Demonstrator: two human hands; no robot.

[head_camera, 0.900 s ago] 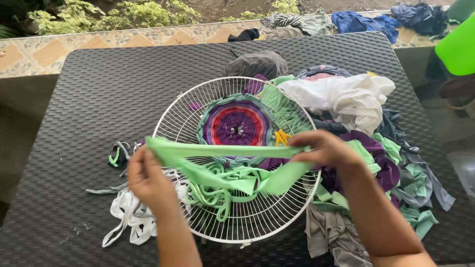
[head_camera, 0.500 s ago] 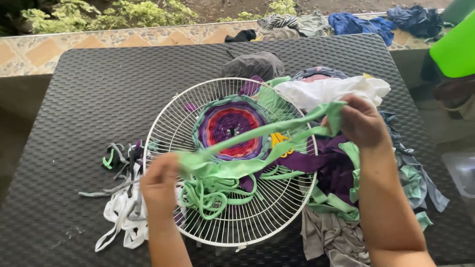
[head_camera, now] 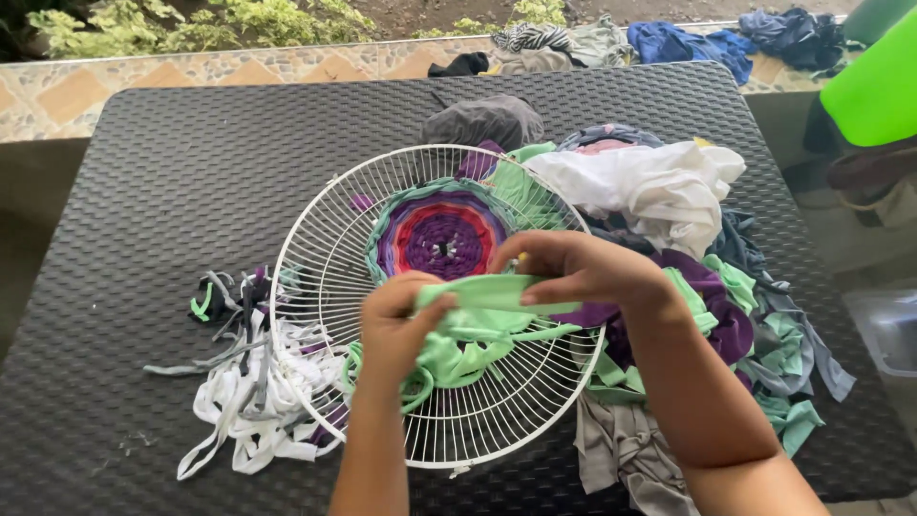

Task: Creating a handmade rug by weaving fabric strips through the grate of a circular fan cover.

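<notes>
A round white wire fan guard (head_camera: 315,229) lies on a dark woven table (head_camera: 172,162). A circular weave of purple, red and green fabric (head_camera: 440,232) fills its centre. My left hand (head_camera: 394,323) and my right hand (head_camera: 576,268) are close together over the guard's lower half, both gripping a light green fabric strip (head_camera: 487,292). More of that green strip lies bunched and looped (head_camera: 449,358) on the wires below my hands.
White and grey fabric strips (head_camera: 244,401) lie left of the guard. A heap of white, purple, green and grey cloth (head_camera: 669,191) sits to the right. Clothes (head_camera: 688,43) lie on a tiled ledge beyond the table. A bright green object (head_camera: 879,86) is at the upper right.
My hands had the green strip stretched wide across the guard. They have come together now, and the strip is gathered short between them.
</notes>
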